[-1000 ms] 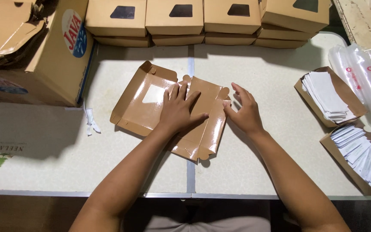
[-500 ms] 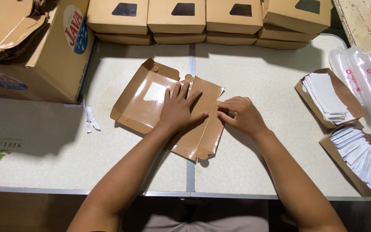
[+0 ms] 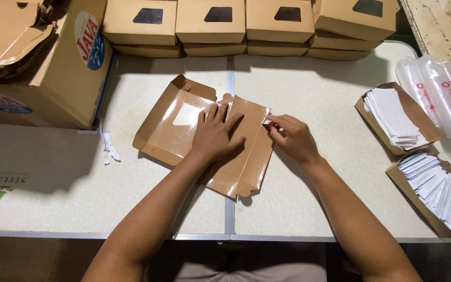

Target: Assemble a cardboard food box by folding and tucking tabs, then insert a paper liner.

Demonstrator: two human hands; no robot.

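Flat brown cardboard box blank [image 3: 184, 125], glossy inner face up w/ square window cut-out, lies mid-tabletop [image 3: 314, 203], a pale speckled laminate. Left hand [image 3: 216, 137] pressed flat on blank, fingers spread wide. Right hand [image 3: 293, 138] pinches blank's right edge flap, fingers narrow. Rear: row of folded windowed boxes [image 3: 210, 21]. Right: cardboard trays of white paper slips [image 3: 398, 117].

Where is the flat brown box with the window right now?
In the head view the flat brown box lies mid-table, under the left hand, with the right hand at its right edge.
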